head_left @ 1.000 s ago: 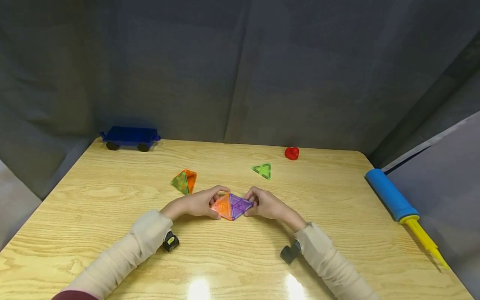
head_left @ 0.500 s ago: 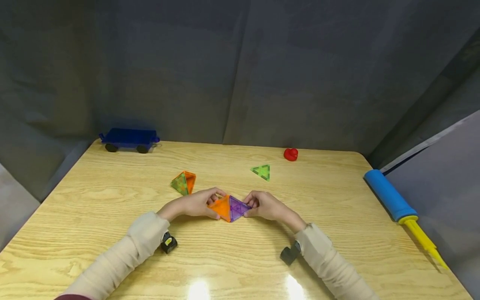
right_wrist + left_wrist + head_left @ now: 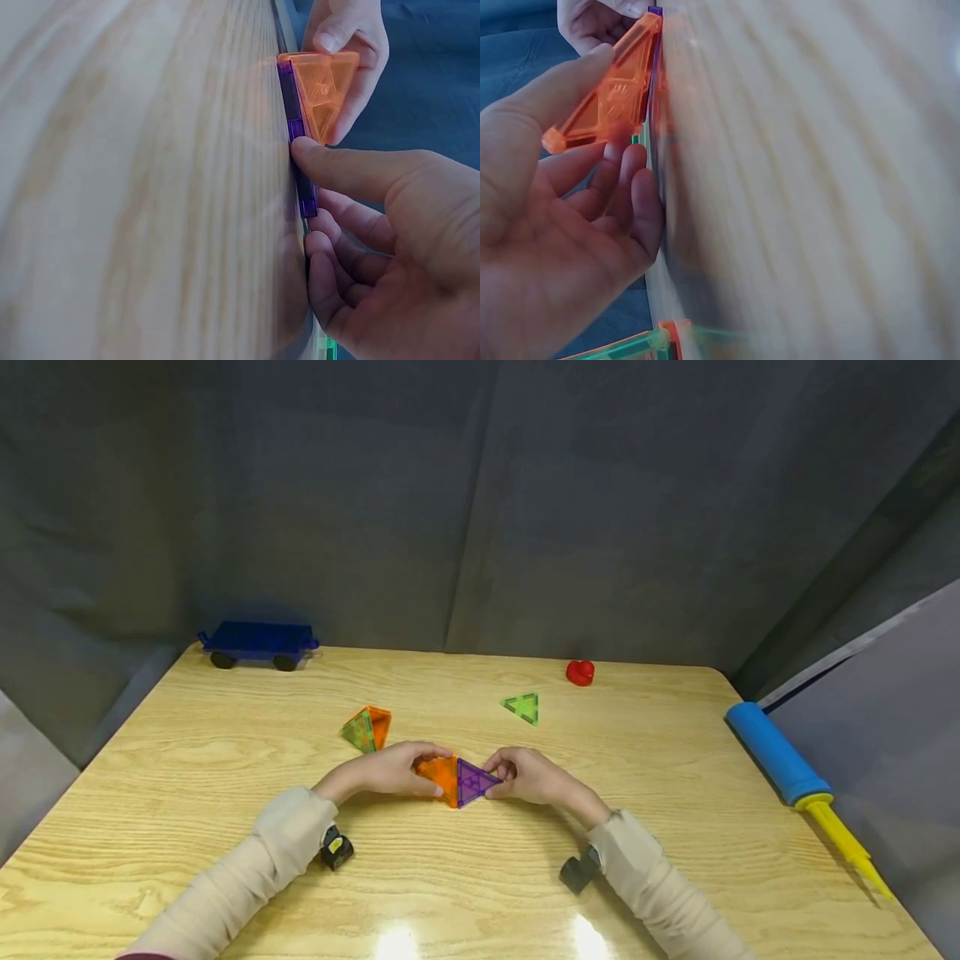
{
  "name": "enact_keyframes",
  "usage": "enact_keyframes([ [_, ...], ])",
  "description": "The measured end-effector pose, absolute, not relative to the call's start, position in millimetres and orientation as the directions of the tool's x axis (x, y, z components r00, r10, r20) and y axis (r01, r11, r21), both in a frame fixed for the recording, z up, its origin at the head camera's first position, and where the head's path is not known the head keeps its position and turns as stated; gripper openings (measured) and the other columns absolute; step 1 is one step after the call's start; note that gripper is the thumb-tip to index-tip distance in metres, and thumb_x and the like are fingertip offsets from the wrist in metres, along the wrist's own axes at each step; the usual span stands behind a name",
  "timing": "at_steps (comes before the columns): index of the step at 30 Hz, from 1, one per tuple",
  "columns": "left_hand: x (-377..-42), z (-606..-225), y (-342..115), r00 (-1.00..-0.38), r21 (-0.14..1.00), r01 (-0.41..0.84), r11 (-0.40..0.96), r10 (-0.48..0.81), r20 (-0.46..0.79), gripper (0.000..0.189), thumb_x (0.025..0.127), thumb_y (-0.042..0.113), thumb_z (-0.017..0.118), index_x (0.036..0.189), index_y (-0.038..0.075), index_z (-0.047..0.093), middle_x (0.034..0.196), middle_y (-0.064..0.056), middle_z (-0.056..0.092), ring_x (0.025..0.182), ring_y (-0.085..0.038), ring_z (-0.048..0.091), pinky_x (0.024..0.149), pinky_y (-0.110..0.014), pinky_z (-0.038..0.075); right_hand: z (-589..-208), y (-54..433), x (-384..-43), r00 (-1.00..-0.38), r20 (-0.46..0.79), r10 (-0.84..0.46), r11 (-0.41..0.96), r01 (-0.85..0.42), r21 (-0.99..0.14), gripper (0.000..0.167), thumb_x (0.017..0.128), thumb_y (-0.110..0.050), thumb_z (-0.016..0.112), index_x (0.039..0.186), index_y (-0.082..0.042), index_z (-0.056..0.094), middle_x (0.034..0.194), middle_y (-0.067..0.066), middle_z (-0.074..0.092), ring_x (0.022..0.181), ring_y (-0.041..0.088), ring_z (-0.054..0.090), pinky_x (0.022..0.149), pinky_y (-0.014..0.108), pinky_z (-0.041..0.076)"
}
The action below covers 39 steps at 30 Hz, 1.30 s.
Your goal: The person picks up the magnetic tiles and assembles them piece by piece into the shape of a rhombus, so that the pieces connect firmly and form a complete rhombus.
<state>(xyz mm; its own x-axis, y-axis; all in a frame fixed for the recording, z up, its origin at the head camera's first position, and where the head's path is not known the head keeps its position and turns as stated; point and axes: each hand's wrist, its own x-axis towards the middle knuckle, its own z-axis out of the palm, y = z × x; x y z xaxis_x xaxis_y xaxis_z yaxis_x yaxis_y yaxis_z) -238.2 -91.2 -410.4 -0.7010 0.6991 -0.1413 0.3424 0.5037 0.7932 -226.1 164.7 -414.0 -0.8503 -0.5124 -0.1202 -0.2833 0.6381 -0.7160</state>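
Observation:
In the head view my left hand pinches a translucent orange triangular magnetic tile between thumb and fingers. The tile stands tilted up from the table, as the left wrist view also shows. My right hand pinches the tip of a purple triangular magnetic tile, which lies flat on the table. One edge of the orange tile meets an edge of the purple one. Just beyond the left hand sits a small joined shape with a green tile and an orange tile.
A single green triangular tile lies beyond the right hand. Toward the back edge stand a dark blue toy wagon and a red rubber duck. A blue and yellow hand pump lies along the table's right edge. Dark curtains surround the table.
The left hand has tipped the orange tile up from lying nearly flat, hinging it along the purple tile's edge. The right hand keeps its pinch. The whole head view has shifted slightly.

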Motion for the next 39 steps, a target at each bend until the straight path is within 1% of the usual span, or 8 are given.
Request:
enact_keyframes([
  [4,-238,-409,-90,-0.703,0.798,0.346,0.493,0.700,-0.127,0.057,0.089,0.022,0.068,0.138,0.001,0.047,0.134,-0.016,0.052,0.110,-0.024,0.054,0.093,-0.040,0.045,-413,164,-226,-0.840,-0.118,-0.529,0.635,-0.300,-0.712,0.026,0.081,-0.009,0.075,0.104,-0.002,0.065,0.077,0.000,0.051,0.070,0.012,0.044,0.061,0.021,0.037],
  [9,-239,-408,-89,-0.713,0.787,0.347,0.510,0.689,-0.132,0.056,0.089,0.025,0.068,0.137,0.003,0.049,0.125,-0.010,0.056,0.096,-0.016,0.050,0.081,-0.032,0.044,-411,164,-225,-0.839,-0.120,-0.531,0.641,-0.305,-0.705,0.027,0.081,-0.009,0.075,0.105,-0.002,0.064,0.077,0.000,0.050,0.070,0.012,0.044,0.061,0.021,0.037],
  [15,-239,-407,-89,-0.716,0.786,0.345,0.513,0.685,-0.133,0.056,0.089,0.025,0.068,0.137,0.003,0.049,0.123,-0.010,0.056,0.096,-0.017,0.050,0.081,-0.032,0.044,-410,164,-225,-0.839,-0.116,-0.532,0.646,-0.313,-0.696,0.027,0.081,-0.009,0.075,0.105,-0.002,0.064,0.077,0.000,0.050,0.069,0.012,0.043,0.060,0.021,0.036],
  [24,-238,-409,-90,-0.720,0.790,0.336,0.513,0.681,-0.136,0.057,0.089,0.026,0.068,0.138,0.004,0.049,0.131,-0.012,0.053,0.099,-0.018,0.050,0.084,-0.034,0.044,-410,168,-227,-0.838,-0.109,-0.534,0.630,-0.309,-0.713,0.030,0.081,-0.010,0.075,0.107,-0.001,0.064,0.081,0.002,0.055,0.071,0.012,0.047,0.062,0.020,0.040],
  [30,-237,-410,-89,-0.719,0.786,0.346,0.512,0.683,-0.128,0.056,0.089,0.026,0.068,0.138,0.004,0.049,0.134,-0.013,0.052,0.103,-0.019,0.051,0.088,-0.036,0.045,-409,176,-230,-0.875,-0.089,-0.475,0.647,-0.279,-0.710,0.028,0.084,-0.013,0.073,0.108,-0.002,0.065,0.089,0.004,0.060,0.075,0.014,0.051,0.063,0.023,0.045],
  [32,-237,-410,-90,-0.719,0.784,0.351,0.512,0.684,-0.125,0.056,0.089,0.025,0.068,0.138,0.004,0.049,0.134,-0.013,0.051,0.103,-0.019,0.051,0.089,-0.036,0.045,-409,179,-231,-0.892,-0.080,-0.444,0.661,-0.267,-0.701,0.027,0.085,-0.014,0.072,0.108,-0.004,0.065,0.095,0.005,0.061,0.081,0.016,0.053,0.067,0.026,0.047],
  [35,-237,-411,-90,-0.719,0.783,0.353,0.511,0.684,-0.123,0.056,0.089,0.025,0.068,0.138,0.005,0.049,0.134,-0.013,0.051,0.103,-0.018,0.051,0.088,-0.035,0.045,-408,184,-233,-0.910,-0.055,-0.412,0.685,-0.269,-0.677,0.030,0.086,-0.016,0.072,0.112,-0.005,0.064,0.108,0.007,0.062,0.098,0.023,0.056,0.082,0.037,0.050],
  [39,-236,-410,-90,-0.719,0.784,0.354,0.509,0.685,-0.120,0.056,0.089,0.025,0.068,0.138,0.005,0.049,0.134,-0.013,0.051,0.102,-0.018,0.051,0.088,-0.035,0.045,-408,193,-238,-0.917,-0.026,-0.398,0.706,-0.288,-0.648,0.048,0.087,-0.020,0.070,0.130,-0.004,0.054,0.132,0.016,0.052,0.124,0.036,0.046,0.103,0.050,0.038],
])
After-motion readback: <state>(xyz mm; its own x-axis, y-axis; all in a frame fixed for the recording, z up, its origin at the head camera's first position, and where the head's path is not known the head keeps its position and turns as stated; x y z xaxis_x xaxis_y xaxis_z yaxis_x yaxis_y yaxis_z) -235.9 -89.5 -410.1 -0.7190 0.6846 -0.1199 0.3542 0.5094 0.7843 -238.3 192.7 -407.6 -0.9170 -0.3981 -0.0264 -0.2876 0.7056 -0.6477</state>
